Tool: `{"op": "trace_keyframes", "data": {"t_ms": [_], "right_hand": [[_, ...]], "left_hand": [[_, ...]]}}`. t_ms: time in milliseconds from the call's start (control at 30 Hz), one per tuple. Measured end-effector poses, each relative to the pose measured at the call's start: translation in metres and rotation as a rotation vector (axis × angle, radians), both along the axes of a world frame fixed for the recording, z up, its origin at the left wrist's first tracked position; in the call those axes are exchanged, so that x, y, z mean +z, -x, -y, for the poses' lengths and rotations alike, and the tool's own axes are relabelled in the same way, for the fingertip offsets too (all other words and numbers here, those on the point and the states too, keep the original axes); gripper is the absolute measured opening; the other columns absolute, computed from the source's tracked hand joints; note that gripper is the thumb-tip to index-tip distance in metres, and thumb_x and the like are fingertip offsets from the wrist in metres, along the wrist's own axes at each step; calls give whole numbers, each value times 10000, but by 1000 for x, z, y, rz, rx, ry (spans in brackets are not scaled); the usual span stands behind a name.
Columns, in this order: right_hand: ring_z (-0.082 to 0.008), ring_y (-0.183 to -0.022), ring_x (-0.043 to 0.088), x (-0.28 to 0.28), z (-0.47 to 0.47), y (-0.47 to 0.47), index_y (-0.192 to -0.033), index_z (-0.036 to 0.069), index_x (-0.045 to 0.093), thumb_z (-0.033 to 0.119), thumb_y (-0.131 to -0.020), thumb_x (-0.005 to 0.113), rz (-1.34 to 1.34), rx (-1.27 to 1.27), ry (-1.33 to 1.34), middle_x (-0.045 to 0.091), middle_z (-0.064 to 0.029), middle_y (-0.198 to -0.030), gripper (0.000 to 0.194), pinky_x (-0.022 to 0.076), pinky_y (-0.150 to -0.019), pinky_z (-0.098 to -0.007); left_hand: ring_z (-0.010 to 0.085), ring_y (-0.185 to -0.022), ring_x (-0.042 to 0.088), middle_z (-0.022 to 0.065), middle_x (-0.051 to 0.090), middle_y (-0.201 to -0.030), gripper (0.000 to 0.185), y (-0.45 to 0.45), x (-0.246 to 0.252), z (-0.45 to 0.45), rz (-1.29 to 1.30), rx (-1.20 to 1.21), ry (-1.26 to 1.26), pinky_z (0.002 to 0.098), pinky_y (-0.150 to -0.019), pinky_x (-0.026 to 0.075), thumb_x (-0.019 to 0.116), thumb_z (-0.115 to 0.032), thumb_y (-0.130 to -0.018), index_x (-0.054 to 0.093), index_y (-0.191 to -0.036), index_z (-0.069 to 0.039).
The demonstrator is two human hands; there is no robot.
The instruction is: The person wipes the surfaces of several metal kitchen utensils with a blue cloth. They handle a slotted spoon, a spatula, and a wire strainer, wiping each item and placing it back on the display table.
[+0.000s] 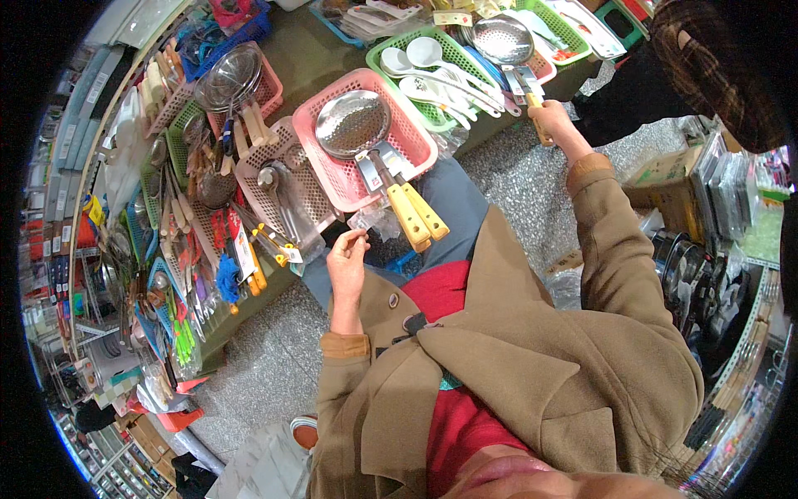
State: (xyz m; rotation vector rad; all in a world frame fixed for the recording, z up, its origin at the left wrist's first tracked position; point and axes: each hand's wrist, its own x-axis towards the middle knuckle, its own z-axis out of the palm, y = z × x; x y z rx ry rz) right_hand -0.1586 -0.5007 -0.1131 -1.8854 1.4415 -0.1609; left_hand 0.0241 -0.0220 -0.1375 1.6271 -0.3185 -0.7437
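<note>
My right hand (550, 121) grips the yellow handle of a perforated metal skimmer (502, 38), whose round bowl lies over the baskets at the upper right. A card is fixed along its shaft. My left hand (349, 256) is raised before my coat, fingers curled and thumb against the fingertips. It is close to a clear plastic wrapper (381, 223); whether it pinches the wrapper is unclear. Just ahead, a pink basket (424, 150) carries another perforated skimmer (353, 123). Two yellow handles (414, 215) stick out over its near rim towards me.
A green basket (449, 47) holds white spoons (426, 52). Leftward are metal spoons (271, 178), wire strainers (230, 72) and many packed utensils. A person in black (642, 93) is at the upper right. Cardboard boxes (664, 178) and stacked pans (686, 268) stand to my right.
</note>
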Motion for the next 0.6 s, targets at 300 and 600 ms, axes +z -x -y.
{"op": "trace_keyframes", "data": {"t_ms": [300, 600], "right_hand": [[-171, -617, 617, 56, -84, 16, -1020, -49, 622, 210, -816, 637, 107, 89, 188, 631, -109, -716, 330, 484, -563, -327], [-117, -628, 565, 120, -180, -17, -1123, -9, 588, 144, -816, 682, 322, 529, -270, 581, -42, -741, 356, 465, -560, -288]], "left_hand": [[107, -845, 623, 49, 677, -973, 152, 0, -1, 7, 11, -11, -29, 245, -795, 512, 602, -47, -948, 661, -1073, 16], [101, -862, 625, 43, 678, -983, 161, 3, 1, 6, -19, 12, -23, 243, -802, 515, 612, -57, -941, 662, -1077, 14]]}}
